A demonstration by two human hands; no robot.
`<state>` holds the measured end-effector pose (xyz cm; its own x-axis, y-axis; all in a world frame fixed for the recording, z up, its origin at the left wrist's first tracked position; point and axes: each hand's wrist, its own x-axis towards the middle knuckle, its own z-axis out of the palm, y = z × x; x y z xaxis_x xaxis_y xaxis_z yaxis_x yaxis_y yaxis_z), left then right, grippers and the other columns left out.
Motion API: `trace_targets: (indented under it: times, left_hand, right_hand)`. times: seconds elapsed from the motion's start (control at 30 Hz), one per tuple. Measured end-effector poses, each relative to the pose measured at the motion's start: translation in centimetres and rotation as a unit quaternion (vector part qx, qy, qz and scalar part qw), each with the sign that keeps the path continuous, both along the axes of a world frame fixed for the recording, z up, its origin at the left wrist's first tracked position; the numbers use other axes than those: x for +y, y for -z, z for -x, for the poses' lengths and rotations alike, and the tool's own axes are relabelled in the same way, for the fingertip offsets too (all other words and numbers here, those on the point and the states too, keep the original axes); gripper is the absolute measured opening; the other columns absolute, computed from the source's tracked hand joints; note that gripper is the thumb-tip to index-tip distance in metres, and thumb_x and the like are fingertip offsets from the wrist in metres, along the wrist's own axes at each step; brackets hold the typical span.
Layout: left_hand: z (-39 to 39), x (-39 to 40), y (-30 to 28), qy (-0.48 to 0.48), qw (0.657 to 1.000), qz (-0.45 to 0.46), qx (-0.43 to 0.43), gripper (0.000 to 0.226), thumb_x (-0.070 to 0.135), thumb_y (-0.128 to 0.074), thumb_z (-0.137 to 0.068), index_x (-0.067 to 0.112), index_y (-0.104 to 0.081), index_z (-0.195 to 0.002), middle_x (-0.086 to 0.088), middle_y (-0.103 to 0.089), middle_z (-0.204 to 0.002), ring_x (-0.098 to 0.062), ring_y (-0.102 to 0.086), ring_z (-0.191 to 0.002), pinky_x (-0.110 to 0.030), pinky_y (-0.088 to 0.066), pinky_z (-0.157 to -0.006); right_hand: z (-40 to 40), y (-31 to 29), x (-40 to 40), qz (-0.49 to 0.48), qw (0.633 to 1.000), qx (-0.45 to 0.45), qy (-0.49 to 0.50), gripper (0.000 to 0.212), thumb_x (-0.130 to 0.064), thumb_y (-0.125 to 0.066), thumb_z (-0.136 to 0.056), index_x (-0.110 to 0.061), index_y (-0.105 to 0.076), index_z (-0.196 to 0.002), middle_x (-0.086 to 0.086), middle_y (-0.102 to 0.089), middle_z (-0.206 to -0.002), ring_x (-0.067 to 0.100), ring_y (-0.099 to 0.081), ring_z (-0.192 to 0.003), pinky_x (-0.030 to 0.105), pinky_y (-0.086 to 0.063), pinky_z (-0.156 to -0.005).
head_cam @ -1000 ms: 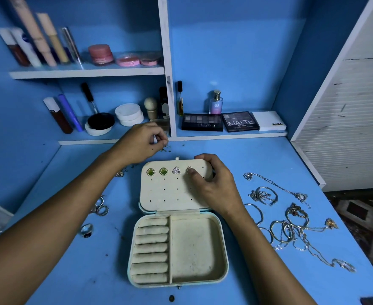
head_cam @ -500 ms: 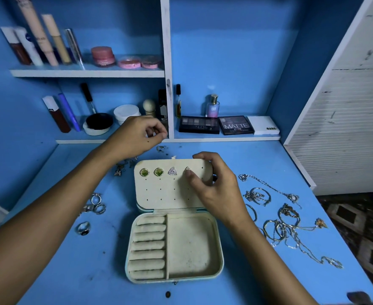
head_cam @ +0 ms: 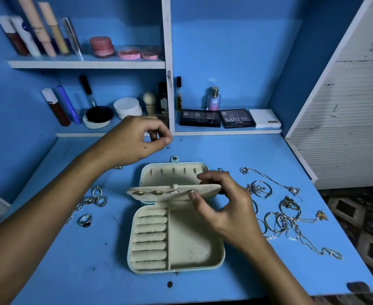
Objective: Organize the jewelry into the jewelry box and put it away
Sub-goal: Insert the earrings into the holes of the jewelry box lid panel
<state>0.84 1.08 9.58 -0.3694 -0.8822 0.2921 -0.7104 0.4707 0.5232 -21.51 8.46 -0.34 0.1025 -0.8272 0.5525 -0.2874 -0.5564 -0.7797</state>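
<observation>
The cream jewelry box lies open on the blue desk, with ring rolls on its left and a bare tray on its right. My right hand pinches the right end of the earring panel and holds it tilted up off the lid. Several earrings sit in the panel's top row. My left hand hovers beyond the box with thumb and fingertips pinched on a tiny piece, too small to make out. Loose rings lie left of the box. Necklaces and bangles lie tangled to its right.
A ring with a dark stone lies near my left forearm. Behind the desk, shelves hold makeup palettes, a perfume bottle, jars and tubes. A white slatted door stands at the right. One small earring lies under my left wrist.
My right hand has lifted the earring panel from flat on the lid to a tilted position, uncovering the lid's hooks. My left hand stayed pinched and raised.
</observation>
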Motion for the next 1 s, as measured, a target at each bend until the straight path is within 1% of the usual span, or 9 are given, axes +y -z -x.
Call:
trace_targets:
  times: [0.1, 0.27, 0.37, 0.47, 0.53, 0.63, 0.73, 0.83, 1.0]
  left_hand:
    - [0.4, 1.0, -0.1, 0.016, 1.000, -0.010, 0.002, 0.003, 0.007, -0.069, -0.091, 0.007, -0.072, -0.090, 0.009, -0.061, -0.076, 0.014, -0.049, -0.048, 0.000, -0.033, -0.049]
    - [0.5, 2.0, 0.3, 0.037, 0.999, -0.027, -0.015, 0.005, 0.012, -0.072, -0.089, 0.017, -0.073, -0.088, 0.009, -0.067, -0.078, 0.005, -0.056, -0.064, -0.003, -0.034, -0.058]
    - [0.9, 2.8, 0.5, 0.054, 0.997, -0.052, -0.017, 0.003, 0.013, -0.071, -0.089, 0.014, -0.073, -0.087, 0.008, -0.067, -0.077, 0.009, -0.052, -0.058, -0.002, -0.034, -0.056]
    - [1.3, 3.7, 0.7, 0.074, 0.994, -0.084, 0.002, 0.003, 0.012, -0.071, -0.089, 0.013, -0.073, -0.087, 0.003, -0.069, -0.082, 0.010, -0.051, -0.053, -0.003, -0.033, -0.054]
    - [1.4, 4.1, 0.9, 0.082, 0.990, -0.112, 0.007, 0.003, 0.017, -0.071, -0.089, 0.017, -0.073, -0.086, 0.006, -0.069, -0.081, 0.008, -0.052, -0.055, -0.005, -0.033, -0.053]
    - [1.6, 4.5, 1.2, 0.104, 0.984, -0.144, -0.002, 0.005, 0.023, -0.071, -0.089, 0.019, -0.073, -0.086, 0.011, -0.067, -0.079, 0.004, -0.056, -0.065, -0.006, -0.036, -0.060]
    - [1.8, 4.8, 1.6, 0.124, 0.977, -0.172, -0.001, 0.005, 0.030, -0.070, -0.089, 0.026, -0.073, -0.087, 0.014, -0.067, -0.083, -0.005, -0.059, -0.075, -0.013, -0.038, -0.061]
    - [2.1, 5.1, 1.7, 0.146, 0.969, -0.197, -0.001, 0.003, 0.029, -0.070, -0.090, 0.029, -0.072, -0.088, 0.013, -0.068, -0.086, -0.010, -0.061, -0.079, -0.023, -0.043, -0.061]
    - [2.4, 5.5, 1.9, 0.160, 0.965, -0.207, -0.013, 0.004, 0.024, -0.071, -0.090, 0.027, -0.073, -0.089, 0.019, -0.068, -0.084, -0.003, -0.061, -0.079, -0.007, -0.037, -0.065]
  right_hand:
    - [0.4, 0.6, 0.3, 0.038, 0.999, 0.021, 0.000, 0.023, -0.020, -0.079, -0.081, -0.009, -0.070, -0.098, -0.008, -0.071, -0.093, 0.004, -0.068, -0.089, 0.014, -0.048, -0.081]
    - [1.0, 1.2, 0.7, 0.073, 0.996, 0.035, -0.023, 0.018, -0.021, -0.077, -0.083, -0.004, -0.071, -0.085, -0.002, -0.069, -0.086, 0.011, -0.066, -0.081, 0.019, -0.049, -0.074]
    - [1.3, 1.5, 1.0, 0.071, 0.996, 0.038, -0.030, 0.019, -0.023, -0.077, -0.082, -0.005, -0.072, -0.085, -0.002, -0.069, -0.088, 0.012, -0.067, -0.083, 0.021, -0.050, -0.074]
    - [1.4, 1.9, 1.2, 0.076, 0.996, 0.037, -0.034, 0.019, -0.022, -0.077, -0.081, -0.005, -0.072, -0.086, -0.001, -0.070, -0.090, 0.015, -0.068, -0.086, 0.029, -0.053, -0.074]
    - [1.5, 2.1, 1.2, 0.080, 0.995, 0.033, -0.039, 0.016, -0.019, -0.077, -0.080, -0.004, -0.072, -0.085, -0.001, -0.071, -0.091, 0.018, -0.069, -0.088, 0.034, -0.054, -0.073]
    - [1.5, 2.3, 1.3, 0.089, 0.995, 0.033, -0.043, 0.014, -0.015, -0.077, -0.079, -0.003, -0.072, -0.085, 0.000, -0.071, -0.091, 0.018, -0.069, -0.091, 0.036, -0.054, -0.076]
    - [1.5, 2.4, 1.3, 0.091, 0.994, 0.034, -0.042, 0.014, -0.012, -0.077, -0.078, -0.002, -0.072, -0.085, -0.001, -0.071, -0.092, 0.017, -0.069, -0.091, 0.036, -0.054, -0.078]
    - [1.6, 2.4, 1.4, 0.086, 0.995, 0.030, -0.040, 0.015, -0.013, -0.077, -0.077, -0.002, -0.071, -0.084, -0.001, -0.071, -0.092, 0.016, -0.069, -0.091, 0.033, -0.053, -0.079]
    - [1.6, 2.4, 1.5, 0.083, 0.996, 0.028, -0.036, 0.017, -0.015, -0.077, -0.076, -0.001, -0.069, -0.083, 0.000, -0.071, -0.091, 0.015, -0.069, -0.089, 0.031, -0.053, -0.078]
